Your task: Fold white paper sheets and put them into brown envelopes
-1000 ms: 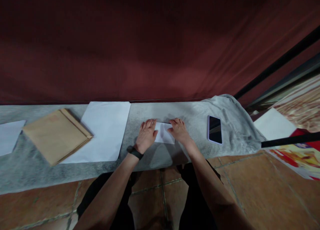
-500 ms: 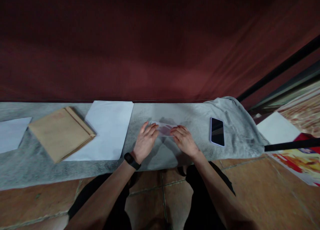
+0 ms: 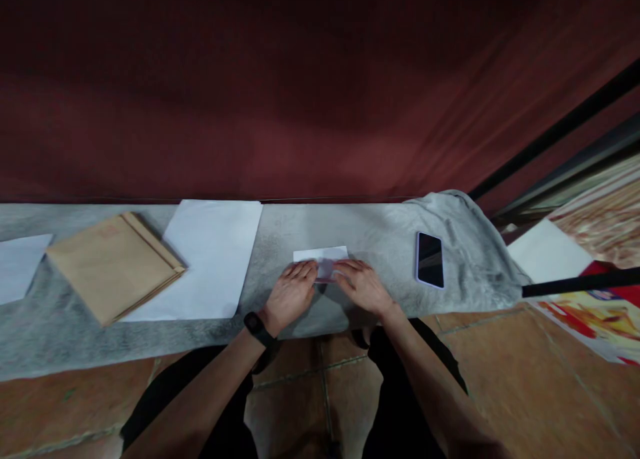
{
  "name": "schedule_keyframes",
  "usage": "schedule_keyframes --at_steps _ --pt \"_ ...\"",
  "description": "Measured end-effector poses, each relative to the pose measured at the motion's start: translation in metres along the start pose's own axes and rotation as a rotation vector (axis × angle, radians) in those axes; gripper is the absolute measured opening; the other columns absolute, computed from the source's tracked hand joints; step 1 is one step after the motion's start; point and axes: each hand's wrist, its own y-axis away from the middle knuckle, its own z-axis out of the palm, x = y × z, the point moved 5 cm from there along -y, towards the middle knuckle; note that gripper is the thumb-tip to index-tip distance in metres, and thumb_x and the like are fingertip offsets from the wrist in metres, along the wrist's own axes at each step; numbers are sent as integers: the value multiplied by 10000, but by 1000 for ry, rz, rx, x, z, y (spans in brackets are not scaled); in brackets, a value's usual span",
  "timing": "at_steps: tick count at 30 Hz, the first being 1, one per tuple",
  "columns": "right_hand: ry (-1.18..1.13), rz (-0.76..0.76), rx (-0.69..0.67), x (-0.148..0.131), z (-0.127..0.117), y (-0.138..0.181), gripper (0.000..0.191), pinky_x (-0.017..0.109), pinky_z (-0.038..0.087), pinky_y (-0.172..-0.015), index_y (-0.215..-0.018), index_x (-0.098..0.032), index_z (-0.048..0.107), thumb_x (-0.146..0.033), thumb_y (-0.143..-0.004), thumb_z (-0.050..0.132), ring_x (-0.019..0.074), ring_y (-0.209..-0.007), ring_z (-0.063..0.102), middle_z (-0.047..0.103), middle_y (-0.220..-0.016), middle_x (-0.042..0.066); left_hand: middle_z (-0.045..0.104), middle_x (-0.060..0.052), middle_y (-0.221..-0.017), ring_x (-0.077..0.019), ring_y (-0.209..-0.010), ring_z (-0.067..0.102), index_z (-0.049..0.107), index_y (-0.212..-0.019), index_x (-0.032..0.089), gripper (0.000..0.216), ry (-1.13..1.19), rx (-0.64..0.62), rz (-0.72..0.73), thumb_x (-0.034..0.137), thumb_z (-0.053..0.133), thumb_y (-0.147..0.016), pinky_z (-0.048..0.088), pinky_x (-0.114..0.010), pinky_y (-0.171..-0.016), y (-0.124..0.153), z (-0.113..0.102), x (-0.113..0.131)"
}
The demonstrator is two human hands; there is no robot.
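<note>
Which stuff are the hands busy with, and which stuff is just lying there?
In use:
- small white paper, pressed flat by the left hand and right hand

Just lying about:
- phone
- big white sheet
- brown envelopes
- grey cloth, which covers the ledge under everything

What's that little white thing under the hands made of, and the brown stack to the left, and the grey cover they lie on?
The small white piece looks like thin matte paper, flat and sharp-edged. The brown stack seems kraft paper, perhaps envelopes: dull tan, layered edges. The grey cover looks like soft fabric, mottled and rumpled at its right end.
</note>
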Motion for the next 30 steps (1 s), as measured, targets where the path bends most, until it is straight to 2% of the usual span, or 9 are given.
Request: schedule_keyframes --at_steps 3,7,10,14,17,20,24,30 --pt "18 1 37 -9 16 -10 413 383 405 -1149 -1362 -156 592 -300 -1059 351 203 -1317 542 616 -1400 104 641 -138 -1355 -239 -1274 584 571 -1311 116 465 -14 -17 24 80 476 -858 423 -405 -1118 -1 1 1" --pt "84 4 20 -16 45 -17 483 432 318 -1221 -1466 -116 487 -337 -1054 364 228 -1450 401 464 -1547 126 627 -158 -1371 -249 -1290 577 577 -1307 108 461 -14 -35 16 87 471 -858 417 -419 -1129 0 1 -4" --pt "129 28 26 -17 56 -16 515 456 274 -1241 -1509 -130 426 -365 -1057 352 232 -1488 338 385 -1598 104 601 -153 -1409 -241 -1317 557 558 -1334 119 497 29 -72 6 89 469 -846 400 -423 -1152 2 -2 -11" --pt "178 57 36 -16 61 -16 521 455 229 -1252 -1541 -142 372 -332 -1060 309 221 -1504 304 340 -1621 87 556 -117 -1470 -212 -1370 506 549 -1349 159 505 152 -133 2 145 488 -849 368 -400 -1185 1 -4 -15" --pt "226 47 25 -18 66 -16 543 460 206 -1256 -1562 -131 324 -287 -1042 332 232 -1513 281 311 -1632 99 527 -102 -1501 -188 -1416 452 498 -1412 159 477 198 -87 -106 214 359 -960 348 -404 -1198 -6 4 -11" --pt "296 22 31 -20 70 -15 599 474 179 -1260 -1578 -99 267 -242 -1007 382 251 -1530 226 291 -1636 125 412 -123 -1582 -222 -1497 319 356 -1527 132 558 140 -7 -198 368 298 -1024 265 -476 -1235 -12 21 2" --pt "363 52 82 -15 69 -13 583 460 165 -1260 -1580 -93 256 -233 -1020 342 237 -1539 195 276 -1643 125 363 -172 -1598 -254 -1522 253 321 -1545 66 670 35 54 -260 485 295 -1022 216 -475 -1252 -13 39 9" --pt "360 135 108 -2 65 -12 569 469 201 -1237 -1565 -54 277 -298 -1052 316 259 -1524 239 296 -1629 161 330 -191 -1606 -283 -1525 237 324 -1542 55 767 -29 76 -254 589 337 -992 183 -499 -1254 -7 39 0"
